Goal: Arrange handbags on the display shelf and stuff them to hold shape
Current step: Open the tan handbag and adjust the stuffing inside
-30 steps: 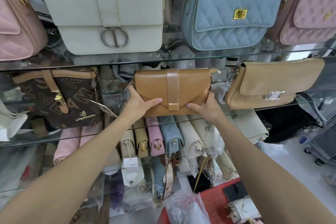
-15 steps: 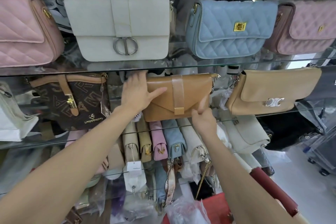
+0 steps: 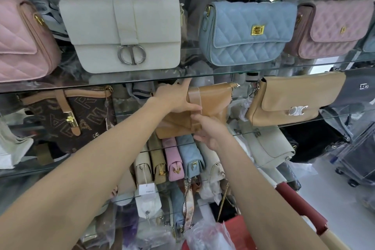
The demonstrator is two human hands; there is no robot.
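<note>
A tan flap handbag (image 3: 215,103) with a centre strap stands on the middle glass shelf (image 3: 263,128). My left hand (image 3: 176,97) lies flat across its upper left front, fingers spread, thumb along the flap. My right hand (image 3: 211,130) pinches the lower end of the centre strap from below, and the flap looks slightly lifted there. Both hands hide much of the bag's left and lower front.
Right of it sits a beige bag (image 3: 290,99) with a silver clasp, left a brown monogram bag (image 3: 69,115). Above the upper glass shelf (image 3: 203,76) stand a white bag (image 3: 125,32), a blue quilted bag (image 3: 245,30) and pink bags. Small purses (image 3: 174,160) line the shelf below.
My left hand slid from the bag's left edge onto its front. My right hand left the bottom right corner and took the strap end. The view shifted down and closer.
</note>
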